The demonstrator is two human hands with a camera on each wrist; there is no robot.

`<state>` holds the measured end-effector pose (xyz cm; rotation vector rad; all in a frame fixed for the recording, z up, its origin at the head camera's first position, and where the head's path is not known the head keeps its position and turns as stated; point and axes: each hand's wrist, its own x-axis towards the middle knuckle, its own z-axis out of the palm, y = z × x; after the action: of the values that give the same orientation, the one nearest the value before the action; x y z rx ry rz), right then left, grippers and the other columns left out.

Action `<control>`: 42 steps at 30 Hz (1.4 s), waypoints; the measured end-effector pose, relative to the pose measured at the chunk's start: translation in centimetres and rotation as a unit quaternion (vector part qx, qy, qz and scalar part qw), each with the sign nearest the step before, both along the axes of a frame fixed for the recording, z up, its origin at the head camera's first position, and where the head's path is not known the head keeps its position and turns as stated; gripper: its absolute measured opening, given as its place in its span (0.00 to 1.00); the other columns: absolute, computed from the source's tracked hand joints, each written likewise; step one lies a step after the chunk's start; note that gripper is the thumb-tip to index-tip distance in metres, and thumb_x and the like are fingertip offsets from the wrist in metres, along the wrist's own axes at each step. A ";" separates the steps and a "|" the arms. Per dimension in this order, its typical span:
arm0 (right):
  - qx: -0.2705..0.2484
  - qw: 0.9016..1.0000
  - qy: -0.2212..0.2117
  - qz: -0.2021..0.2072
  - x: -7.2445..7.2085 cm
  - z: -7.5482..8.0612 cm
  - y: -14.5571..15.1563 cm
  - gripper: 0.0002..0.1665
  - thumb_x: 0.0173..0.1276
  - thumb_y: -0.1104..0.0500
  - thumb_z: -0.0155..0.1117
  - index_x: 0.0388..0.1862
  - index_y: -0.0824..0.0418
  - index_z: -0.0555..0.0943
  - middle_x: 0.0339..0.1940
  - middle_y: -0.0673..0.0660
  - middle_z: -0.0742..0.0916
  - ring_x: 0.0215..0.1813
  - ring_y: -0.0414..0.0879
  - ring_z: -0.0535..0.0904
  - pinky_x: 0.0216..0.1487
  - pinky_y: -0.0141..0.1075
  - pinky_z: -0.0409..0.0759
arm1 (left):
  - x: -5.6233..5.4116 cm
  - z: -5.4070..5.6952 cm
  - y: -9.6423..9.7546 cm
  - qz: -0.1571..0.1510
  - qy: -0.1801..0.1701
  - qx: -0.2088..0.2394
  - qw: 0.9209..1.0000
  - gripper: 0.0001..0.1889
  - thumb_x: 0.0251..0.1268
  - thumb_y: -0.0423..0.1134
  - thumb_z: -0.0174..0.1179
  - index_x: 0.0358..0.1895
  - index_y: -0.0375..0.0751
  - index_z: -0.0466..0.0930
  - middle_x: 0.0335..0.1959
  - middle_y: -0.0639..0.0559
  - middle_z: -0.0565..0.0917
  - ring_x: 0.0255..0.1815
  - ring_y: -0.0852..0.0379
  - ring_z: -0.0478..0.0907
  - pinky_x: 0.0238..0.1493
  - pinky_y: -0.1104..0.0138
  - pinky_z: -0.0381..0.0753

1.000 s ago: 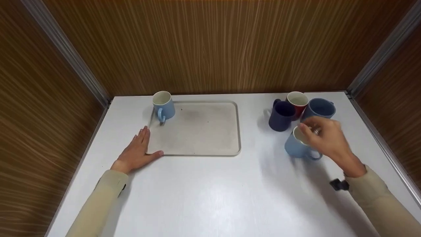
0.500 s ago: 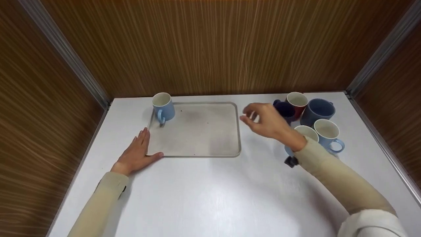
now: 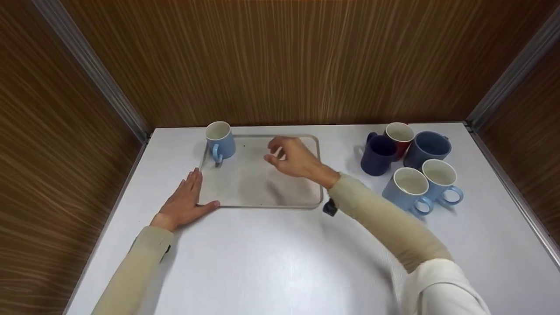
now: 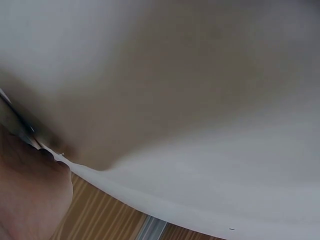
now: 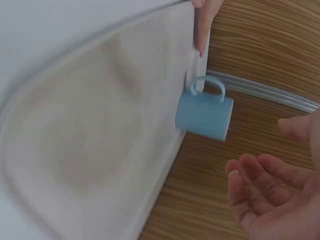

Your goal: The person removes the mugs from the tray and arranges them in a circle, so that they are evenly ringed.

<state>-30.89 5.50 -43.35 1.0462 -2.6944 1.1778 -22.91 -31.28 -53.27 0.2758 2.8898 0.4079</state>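
My left hand (image 3: pixel 181 205) lies flat at the left front corner of the beige tray (image 3: pixel 262 188), with the thumb along its front edge. My right hand (image 3: pixel 293 157) is above the tray, fingers and thumb apart and bent loosely, holding nothing. A light blue mug (image 3: pixel 221 142) stands upright at the tray's back left corner, its handle towards me. In the right wrist view this mug (image 5: pixel 205 112) appears beyond the right hand's fingertips, apart from them. The left wrist view is mostly white tabletop in shadow, with part of the left hand (image 4: pixel 32 190) at its edge.
Right of the tray stands a group of mugs: a dark navy one (image 3: pixel 377 159), a red one with pale inside (image 3: pixel 401 146), a wide grey-blue one (image 3: pixel 426 151) and two light blue ones, the nearer (image 3: pixel 400 192) beside the other (image 3: pixel 437 177). Wood-patterned walls (image 3: pixel 280 61) enclose the table.
My right hand has swung left from the light blue mugs on the right to above the tray. The left hand and the mug on the tray have stayed put.
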 end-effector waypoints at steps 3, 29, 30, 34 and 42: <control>-0.025 0.999 -0.047 0.008 -0.5 -1.0 -2.6 0.20 0.79 0.54 0.66 0.60 0.67 0.84 0.56 0.65 0.89 0.50 0.52 0.89 0.53 0.41 0.90 | 0.0 0.1 0.0 0.002 0.000 -0.001 1.000 0.66 0.67 0.85 0.44 0.88 0.37 0.31 0.90 0.41 0.32 0.91 0.39 0.32 0.89 0.43 0.38; -0.268 0.852 -0.449 -0.014 -1.5 -7.2 -16.0 0.32 0.85 0.60 0.55 0.83 0.62 0.66 0.67 0.71 0.84 0.66 0.66 0.84 0.66 0.56 0.85 | 1.2 -0.1 -1.1 -0.011 0.011 0.008 1.000 0.64 0.70 0.82 0.45 0.87 0.34 0.32 0.90 0.39 0.34 0.91 0.39 0.33 0.90 0.44 0.39; -0.270 0.852 -0.448 -0.013 -1.5 -7.2 -16.1 0.32 0.84 0.60 0.55 0.83 0.63 0.67 0.67 0.71 0.84 0.66 0.65 0.84 0.66 0.56 0.85 | 1.3 -0.1 -1.2 -0.010 0.011 0.009 1.000 0.64 0.70 0.82 0.45 0.87 0.34 0.32 0.90 0.39 0.34 0.91 0.39 0.33 0.90 0.44 0.39; -0.267 0.856 -0.443 -0.010 -1.4 -7.2 -16.5 0.32 0.83 0.61 0.56 0.82 0.65 0.67 0.65 0.74 0.84 0.62 0.63 0.85 0.67 0.56 0.84 | 1.6 -0.1 -1.5 -0.001 0.006 0.009 1.000 0.64 0.70 0.83 0.45 0.88 0.35 0.31 0.90 0.40 0.33 0.91 0.39 0.32 0.89 0.43 0.39; -0.274 0.866 -0.416 -0.030 -1.0 -7.4 -16.9 0.21 0.86 0.60 0.55 0.64 0.78 0.79 0.53 0.73 0.86 0.46 0.54 0.84 0.63 0.57 0.84 | 1.8 -0.1 -1.9 0.001 0.005 0.002 1.000 0.65 0.69 0.83 0.44 0.88 0.34 0.32 0.90 0.40 0.33 0.91 0.39 0.32 0.90 0.44 0.38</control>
<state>-31.87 -11.36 -50.72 0.3934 -2.4751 2.6413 -21.12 -33.21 -53.34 0.2776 2.9003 0.4138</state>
